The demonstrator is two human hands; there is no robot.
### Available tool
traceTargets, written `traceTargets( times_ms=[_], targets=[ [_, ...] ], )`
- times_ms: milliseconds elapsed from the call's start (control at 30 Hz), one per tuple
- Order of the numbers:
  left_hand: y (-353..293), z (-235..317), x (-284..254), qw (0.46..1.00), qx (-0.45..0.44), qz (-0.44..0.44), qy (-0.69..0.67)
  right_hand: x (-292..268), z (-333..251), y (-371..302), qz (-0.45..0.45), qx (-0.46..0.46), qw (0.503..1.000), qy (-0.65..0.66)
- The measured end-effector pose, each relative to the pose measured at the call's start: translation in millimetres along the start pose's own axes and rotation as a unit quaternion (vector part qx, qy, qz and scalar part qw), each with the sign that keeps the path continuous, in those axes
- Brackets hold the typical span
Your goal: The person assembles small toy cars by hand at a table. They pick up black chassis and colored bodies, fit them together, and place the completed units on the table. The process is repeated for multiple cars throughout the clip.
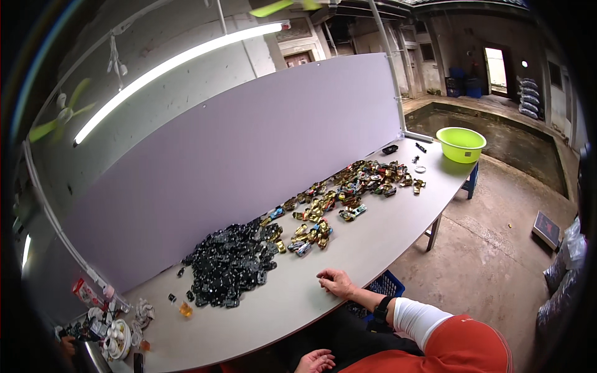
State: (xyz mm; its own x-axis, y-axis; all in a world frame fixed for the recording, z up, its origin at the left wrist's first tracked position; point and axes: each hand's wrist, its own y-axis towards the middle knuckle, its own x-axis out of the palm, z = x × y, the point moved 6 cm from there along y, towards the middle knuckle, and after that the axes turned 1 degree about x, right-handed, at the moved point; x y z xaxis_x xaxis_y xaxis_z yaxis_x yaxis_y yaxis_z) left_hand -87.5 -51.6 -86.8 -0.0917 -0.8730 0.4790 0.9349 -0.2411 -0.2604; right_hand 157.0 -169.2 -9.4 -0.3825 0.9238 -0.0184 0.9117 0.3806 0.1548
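My right hand (336, 283) is over the near edge of the pale table (261, 326), its fingers curled in. If anything is in them, I cannot make it out. At the lower edge, below the tabletop, my left hand (315, 362) is half cut off, with loosely bent fingers a little apart and nothing visible in them. Left of my right hand lies a broad heap of black plastic parts (227, 267). Beyond it, small gold toy car bodies (317, 233) form a loose group. Farther back is a pile of mixed coloured car bodies (373, 177).
A lime-green basin (461, 146) stands on the far right corner. Below the near edge is a blue crate (387, 285). An upright lilac panel (249, 137) runs along the back. At the left end are a white round tray (118, 340) and an orange piece (186, 309).
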Motion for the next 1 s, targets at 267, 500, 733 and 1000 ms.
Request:
traceTargets(
  times_ms=[267,500,733,1000],
  targets=[
    [-22,139,23,0.815,0.234,0.109,0.519,10,-23,-18,0.028,-0.2,0.964,-0.171],
    [-22,170,-101,0.598,0.283,0.401,0.634,-31,-32,-5,0.13,-0.167,0.945,-0.25],
    [-17,180,-86,0.531,0.229,0.363,0.73,-202,-21,68,0.357,0.036,0.864,-0.354],
    [4,200,-63,0.542,0.176,0.391,0.723,-443,4,115,0.465,0.292,0.68,-0.485]
  ],
)
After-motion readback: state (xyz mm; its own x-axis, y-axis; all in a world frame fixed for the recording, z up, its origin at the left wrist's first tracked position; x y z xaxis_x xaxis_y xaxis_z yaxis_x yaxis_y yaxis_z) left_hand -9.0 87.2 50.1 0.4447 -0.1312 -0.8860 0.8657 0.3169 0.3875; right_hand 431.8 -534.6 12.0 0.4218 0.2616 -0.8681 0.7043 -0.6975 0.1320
